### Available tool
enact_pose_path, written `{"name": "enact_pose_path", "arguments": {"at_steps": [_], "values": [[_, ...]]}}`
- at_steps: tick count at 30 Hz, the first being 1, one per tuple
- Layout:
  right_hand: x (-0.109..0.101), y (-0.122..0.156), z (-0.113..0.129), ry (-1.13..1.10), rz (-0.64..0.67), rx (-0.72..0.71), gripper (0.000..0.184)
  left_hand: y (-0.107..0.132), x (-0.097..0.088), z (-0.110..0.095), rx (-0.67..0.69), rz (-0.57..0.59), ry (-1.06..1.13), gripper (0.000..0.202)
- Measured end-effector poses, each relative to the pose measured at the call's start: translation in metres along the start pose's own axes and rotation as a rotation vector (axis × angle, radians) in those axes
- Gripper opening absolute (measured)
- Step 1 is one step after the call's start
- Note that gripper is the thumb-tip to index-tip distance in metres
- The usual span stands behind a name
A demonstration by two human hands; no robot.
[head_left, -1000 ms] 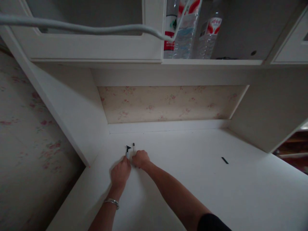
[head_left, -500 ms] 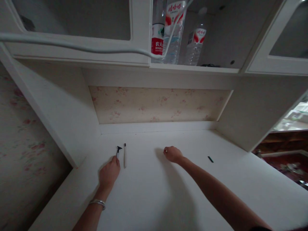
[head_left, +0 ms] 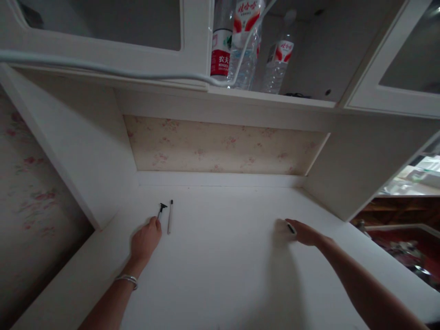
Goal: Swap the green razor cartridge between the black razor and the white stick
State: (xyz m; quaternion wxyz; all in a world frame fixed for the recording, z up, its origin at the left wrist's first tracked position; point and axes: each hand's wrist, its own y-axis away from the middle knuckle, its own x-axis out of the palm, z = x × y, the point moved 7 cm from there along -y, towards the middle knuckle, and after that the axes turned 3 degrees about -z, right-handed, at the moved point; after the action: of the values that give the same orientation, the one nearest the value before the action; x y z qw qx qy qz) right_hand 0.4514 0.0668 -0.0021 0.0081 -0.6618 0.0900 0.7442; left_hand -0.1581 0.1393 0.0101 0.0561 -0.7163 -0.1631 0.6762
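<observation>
A razor [head_left: 162,208] with a black head and a thin handle lies at the left of the white tabletop. My left hand [head_left: 146,240] is closed on the lower part of its handle, and the head sticks out past the fingers. Just right of it lies a slim pale stick with a dark tip, perhaps a toothbrush [head_left: 170,217]. Over on the right, my right hand [head_left: 305,232] reaches down at a small dark strip [head_left: 291,228]. Its fingers look parted around the strip; whether they touch it is unclear.
The white tabletop [head_left: 213,266] runs back to a low ledge and flowered wallpaper. Above hangs a white cabinet [head_left: 275,97] holding several plastic bottles [head_left: 279,59]. A white cable [head_left: 120,73] droops across its front. Side panels [head_left: 75,151] stand left and right.
My right hand has moved right, from the middle of the table to the dark strip, and its fingers have opened. My left hand still holds the razor. The view has shifted slightly.
</observation>
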Motion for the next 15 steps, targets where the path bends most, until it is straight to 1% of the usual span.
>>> {"name": "enact_pose_path", "arguments": {"at_steps": [2, 5, 7, 8, 9, 10, 11, 13, 14, 15], "values": [[0.006, 0.0, -0.009, -0.006, -0.001, 0.004, 0.07, -0.002, -0.001, 0.002, -0.008, 0.005, 0.014, 0.039], [0.011, -0.004, -0.014, -0.012, -0.012, -0.004, 0.067, -0.002, -0.003, 0.004, -0.018, 0.007, 0.038, 0.037], [0.012, -0.008, -0.015, -0.016, -0.014, -0.025, 0.065, 0.006, -0.005, 0.003, 0.003, 0.01, 0.058, 0.035], [0.012, -0.009, -0.015, -0.019, -0.017, -0.039, 0.063, 0.015, -0.006, 0.0, 0.031, 0.011, 0.072, 0.035], [0.013, -0.011, -0.015, -0.023, -0.021, -0.053, 0.062, 0.029, -0.006, -0.005, 0.086, 0.018, 0.089, 0.033], [0.013, -0.012, -0.015, -0.028, -0.026, -0.065, 0.061, 0.046, -0.008, -0.014, 0.198, 0.015, 0.131, 0.032], [0.014, -0.014, -0.016, -0.032, -0.029, -0.071, 0.059, 0.068, -0.013, -0.02, 0.278, -0.009, 0.175, 0.031], [0.015, -0.016, -0.02, -0.04, -0.046, -0.068, 0.055, 0.119, -0.025, -0.032, 0.454, -0.06, 0.292, 0.026], [0.014, -0.018, -0.022, -0.049, -0.062, -0.064, 0.054, 0.148, -0.034, -0.039, 0.569, -0.065, 0.374, 0.024], [0.014, -0.019, -0.024, -0.066, -0.079, -0.062, 0.053, 0.177, -0.04, -0.047, 0.701, -0.011, 0.465, 0.023]]}}
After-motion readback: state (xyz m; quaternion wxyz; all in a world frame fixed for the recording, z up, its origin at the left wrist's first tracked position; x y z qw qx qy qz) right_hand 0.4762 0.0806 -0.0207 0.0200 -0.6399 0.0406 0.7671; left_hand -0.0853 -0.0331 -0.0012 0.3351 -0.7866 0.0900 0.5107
